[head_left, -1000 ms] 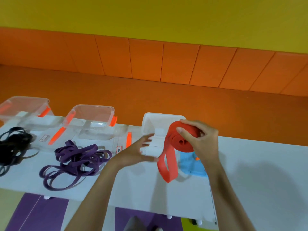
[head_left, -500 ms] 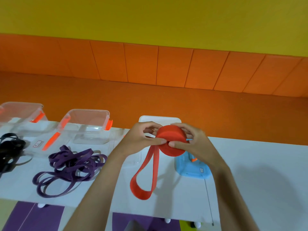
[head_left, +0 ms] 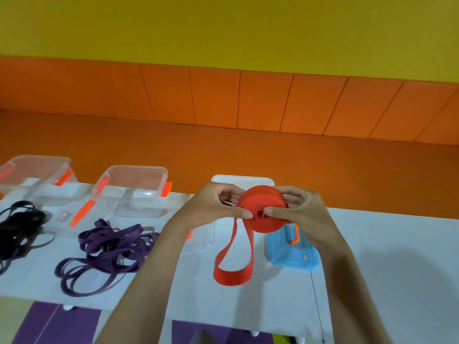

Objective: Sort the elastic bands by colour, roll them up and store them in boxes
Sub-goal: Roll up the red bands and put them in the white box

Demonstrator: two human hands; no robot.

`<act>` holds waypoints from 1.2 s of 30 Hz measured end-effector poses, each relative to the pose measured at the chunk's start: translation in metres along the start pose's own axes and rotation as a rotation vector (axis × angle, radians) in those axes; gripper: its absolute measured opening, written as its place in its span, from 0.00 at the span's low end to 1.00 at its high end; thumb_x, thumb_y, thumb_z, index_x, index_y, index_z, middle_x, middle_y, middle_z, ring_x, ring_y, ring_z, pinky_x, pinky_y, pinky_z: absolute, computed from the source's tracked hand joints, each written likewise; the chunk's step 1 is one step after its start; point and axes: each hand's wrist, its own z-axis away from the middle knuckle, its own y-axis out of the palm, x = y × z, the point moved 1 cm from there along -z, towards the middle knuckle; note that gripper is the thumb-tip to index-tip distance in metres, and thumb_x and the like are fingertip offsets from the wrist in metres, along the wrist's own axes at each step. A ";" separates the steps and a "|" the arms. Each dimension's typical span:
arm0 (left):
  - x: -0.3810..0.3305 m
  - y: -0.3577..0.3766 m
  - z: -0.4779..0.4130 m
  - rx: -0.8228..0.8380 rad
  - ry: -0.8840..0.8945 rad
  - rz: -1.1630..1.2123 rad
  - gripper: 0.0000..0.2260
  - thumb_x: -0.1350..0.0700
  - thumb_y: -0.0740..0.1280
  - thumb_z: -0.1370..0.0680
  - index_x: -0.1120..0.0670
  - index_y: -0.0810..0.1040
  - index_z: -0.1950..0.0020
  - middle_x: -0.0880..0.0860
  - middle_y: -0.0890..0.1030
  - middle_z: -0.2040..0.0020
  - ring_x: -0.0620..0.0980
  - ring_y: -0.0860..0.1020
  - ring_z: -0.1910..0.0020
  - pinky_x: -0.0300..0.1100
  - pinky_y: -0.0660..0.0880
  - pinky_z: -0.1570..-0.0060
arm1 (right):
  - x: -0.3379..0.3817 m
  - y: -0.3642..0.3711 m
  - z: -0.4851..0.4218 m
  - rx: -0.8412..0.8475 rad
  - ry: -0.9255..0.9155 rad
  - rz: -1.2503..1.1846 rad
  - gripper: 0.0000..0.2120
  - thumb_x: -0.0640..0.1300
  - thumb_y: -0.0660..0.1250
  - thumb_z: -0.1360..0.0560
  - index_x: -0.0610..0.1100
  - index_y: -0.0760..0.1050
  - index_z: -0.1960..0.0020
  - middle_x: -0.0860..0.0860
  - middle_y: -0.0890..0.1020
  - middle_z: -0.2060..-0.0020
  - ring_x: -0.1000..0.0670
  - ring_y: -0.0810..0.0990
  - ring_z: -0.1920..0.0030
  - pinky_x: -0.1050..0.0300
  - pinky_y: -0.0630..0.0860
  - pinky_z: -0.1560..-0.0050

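A red elastic band (head_left: 263, 212) is wound into a thick roll held in the air above the white table (head_left: 385, 256). Its loose end hangs down as a loop to the tabletop. My left hand (head_left: 211, 207) pinches the roll's left side, thumb near its centre hole. My right hand (head_left: 300, 209) grips the right side. A heap of purple bands (head_left: 106, 249) lies on the table to the left, and black bands (head_left: 17, 224) lie at the far left. Behind the roll stands a white box (head_left: 242, 181), partly hidden.
Two clear boxes with orange clips, one (head_left: 139, 189) behind the purple heap and one (head_left: 37, 175) at far left, stand at the table's back. A clear lid (head_left: 201, 237) and a blue lid (head_left: 293, 254) lie flat under my hands. Orange padding lines the wall behind.
My left hand came up from the table and took hold of the roll beside my right hand. The hanging loop swung left and now trails lower.
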 end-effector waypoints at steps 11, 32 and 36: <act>-0.013 -0.009 -0.009 0.021 0.121 -0.139 0.21 0.53 0.85 0.30 0.49 0.86 0.39 0.42 0.87 0.45 0.43 0.85 0.44 0.39 0.82 0.41 | 0.007 0.000 -0.003 0.125 -0.010 0.082 0.23 0.44 0.85 0.33 0.57 0.85 0.41 0.57 0.87 0.45 0.56 0.86 0.44 0.64 0.82 0.52; 0.001 -0.013 -0.021 -0.140 0.069 -0.117 0.30 0.45 0.85 0.34 0.48 0.82 0.35 0.44 0.86 0.42 0.46 0.85 0.42 0.47 0.83 0.38 | -0.012 0.000 -0.035 0.005 -0.122 0.181 0.21 0.48 0.85 0.36 0.51 0.84 0.46 0.56 0.88 0.50 0.54 0.87 0.47 0.62 0.82 0.43; 0.008 -0.017 -0.030 0.003 0.031 -0.234 0.23 0.52 0.85 0.31 0.50 0.85 0.38 0.43 0.86 0.45 0.44 0.84 0.43 0.47 0.81 0.37 | -0.018 0.002 -0.043 0.183 0.006 0.336 0.24 0.50 0.86 0.34 0.59 0.82 0.42 0.65 0.85 0.44 0.66 0.81 0.41 0.73 0.78 0.48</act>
